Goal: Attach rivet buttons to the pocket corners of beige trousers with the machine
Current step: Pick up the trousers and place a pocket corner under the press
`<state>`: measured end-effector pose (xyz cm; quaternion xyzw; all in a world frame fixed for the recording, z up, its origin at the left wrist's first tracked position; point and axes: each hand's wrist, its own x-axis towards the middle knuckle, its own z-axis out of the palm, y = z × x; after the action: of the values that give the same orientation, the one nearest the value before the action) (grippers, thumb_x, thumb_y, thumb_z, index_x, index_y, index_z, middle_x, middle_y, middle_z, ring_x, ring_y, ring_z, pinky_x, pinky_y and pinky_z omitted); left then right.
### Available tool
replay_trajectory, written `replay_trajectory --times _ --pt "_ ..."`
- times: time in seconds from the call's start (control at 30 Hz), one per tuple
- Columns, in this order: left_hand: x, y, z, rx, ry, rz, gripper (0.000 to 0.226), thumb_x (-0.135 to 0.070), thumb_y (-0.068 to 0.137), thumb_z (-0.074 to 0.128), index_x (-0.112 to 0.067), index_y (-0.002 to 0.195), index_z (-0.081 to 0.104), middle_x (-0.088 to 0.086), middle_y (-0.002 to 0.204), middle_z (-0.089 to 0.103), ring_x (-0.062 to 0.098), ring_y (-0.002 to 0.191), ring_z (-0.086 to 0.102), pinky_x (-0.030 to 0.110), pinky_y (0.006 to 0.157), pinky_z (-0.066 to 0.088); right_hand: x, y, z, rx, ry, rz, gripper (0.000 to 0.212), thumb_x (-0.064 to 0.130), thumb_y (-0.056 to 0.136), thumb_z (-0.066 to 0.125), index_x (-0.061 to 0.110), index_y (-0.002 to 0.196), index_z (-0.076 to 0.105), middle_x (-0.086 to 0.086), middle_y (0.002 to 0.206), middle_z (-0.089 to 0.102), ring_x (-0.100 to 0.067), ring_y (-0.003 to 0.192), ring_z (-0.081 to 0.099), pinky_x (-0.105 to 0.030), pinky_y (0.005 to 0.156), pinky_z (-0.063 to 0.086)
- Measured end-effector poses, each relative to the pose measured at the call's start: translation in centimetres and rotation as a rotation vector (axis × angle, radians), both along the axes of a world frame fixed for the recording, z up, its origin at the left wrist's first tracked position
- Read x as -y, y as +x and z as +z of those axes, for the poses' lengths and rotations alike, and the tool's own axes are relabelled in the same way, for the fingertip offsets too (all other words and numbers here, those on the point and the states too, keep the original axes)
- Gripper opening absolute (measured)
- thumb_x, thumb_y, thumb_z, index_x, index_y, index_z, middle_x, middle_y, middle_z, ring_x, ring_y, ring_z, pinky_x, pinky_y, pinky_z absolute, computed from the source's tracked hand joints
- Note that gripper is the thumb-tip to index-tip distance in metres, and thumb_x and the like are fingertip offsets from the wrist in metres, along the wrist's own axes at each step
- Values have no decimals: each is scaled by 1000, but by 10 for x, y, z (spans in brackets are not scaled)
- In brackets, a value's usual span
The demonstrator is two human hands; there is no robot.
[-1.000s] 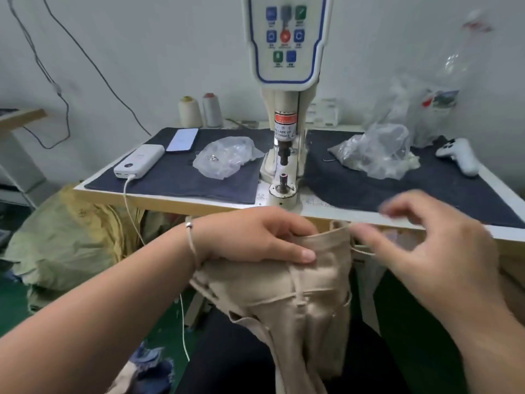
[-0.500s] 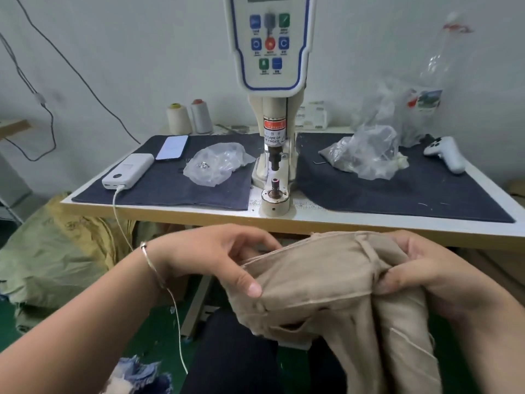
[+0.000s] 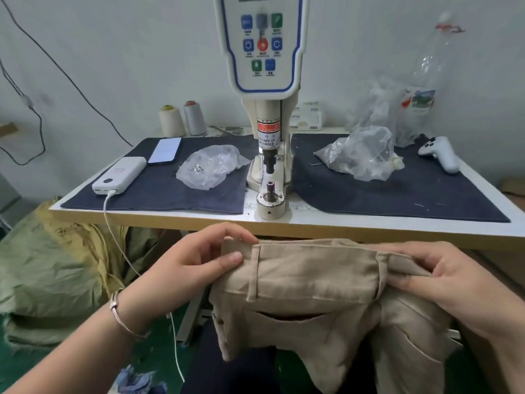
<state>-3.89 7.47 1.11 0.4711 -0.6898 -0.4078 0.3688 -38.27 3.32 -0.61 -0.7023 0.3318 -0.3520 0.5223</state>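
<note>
Below machine (image 3: 269, 155), trousers (image 3: 312, 282) in both hands.

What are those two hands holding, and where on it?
The beige trousers, by the waistband: the left hand pinches its left end, and the right hand grips its right end, stretching it below the table edge.

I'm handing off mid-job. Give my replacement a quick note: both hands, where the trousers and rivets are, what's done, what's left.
Left hand pinches the waistband end of the beige cotton trousers; right hand has its grip on the waistband's other side.
Trousers are held in front of the table edge, pocket opening facing up, not yet under the white rivet press machine.
One rivet shows near the pocket's left corner.
Loose rivets sit in the clear plastic bag left of the machine.
Left to do: the pocket corners that have no rivet.
</note>
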Motion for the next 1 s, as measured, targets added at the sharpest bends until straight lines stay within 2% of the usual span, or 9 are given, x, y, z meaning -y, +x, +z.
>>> replay_trajectory --times 0.13,0.27,0.37,0.5,0.6,0.67,0.8,0.9,1.0 --pt "-5 -2 9 78 154 -146 33 -28 70 91 -31 97 71 5 94 68 22 78 62 44 70 55 -3 3 -1 30 -13 -49 39 44 82 70 35 119 69 3 122 69 -10 120 60 -13 92 45" --pt "-9 -12 6 659 -172 -231 28 -36 76 85 -26 72 60 -19 93 46 2 81 50 16 68 40 -9 6 5 -17 -147 -46 33 21 87 57 36 111 73 2 118 71 -13 117 62 -14 92 46" --pt "-9 -13 6 730 -316 -259 20 -41 86 75 -25 76 70 -28 122 38 -4 111 43 16 86 42 -11 2 13 -202 -451 -188 16 31 92 62 34 100 76 6 127 61 -13 124 54 -22 104 39" --pt "-2 -16 13 95 -118 -218 30 -29 91 68 0 88 72 -7 144 48 18 138 43 35 113 35 -10 -9 20 -134 -533 -247 31 46 92 57 18 88 69 0 118 64 -17 112 61 -23 97 45" --pt "5 -32 11 -398 70 -235 27 -19 89 60 8 86 65 13 112 66 25 110 64 38 99 47 -8 3 16 201 -65 -108 40 49 85 68 9 88 63 -8 83 64 -19 76 60 -18 65 49" --pt "13 -40 11 -608 163 -195 17 -19 85 70 -2 86 67 13 93 70 23 89 68 32 86 54 -2 11 9 307 104 -123 22 35 79 73 15 88 72 -2 84 70 -12 77 65 -15 65 52" --pt "24 -35 13 -791 268 -66 18 -21 88 62 -13 93 77 8 87 73 19 78 71 29 74 59 5 12 16 121 269 251 59 32 61 80 8 113 69 -17 116 69 -31 104 67 -34 87 55" --pt "25 -28 9 -827 297 -15 38 -19 95 44 -12 86 80 5 83 75 13 79 73 23 70 57 5 21 10 -379 144 293 69 54 52 87 1 94 69 -13 92 72 -34 83 66 -43 74 49" --pt "23 -23 6 -926 512 -139 40 -38 92 60 -2 102 77 14 99 76 24 95 73 33 86 58 6 36 0 -253 189 228 59 46 58 89 -2 87 70 -7 80 66 -20 75 59 -29 69 43"
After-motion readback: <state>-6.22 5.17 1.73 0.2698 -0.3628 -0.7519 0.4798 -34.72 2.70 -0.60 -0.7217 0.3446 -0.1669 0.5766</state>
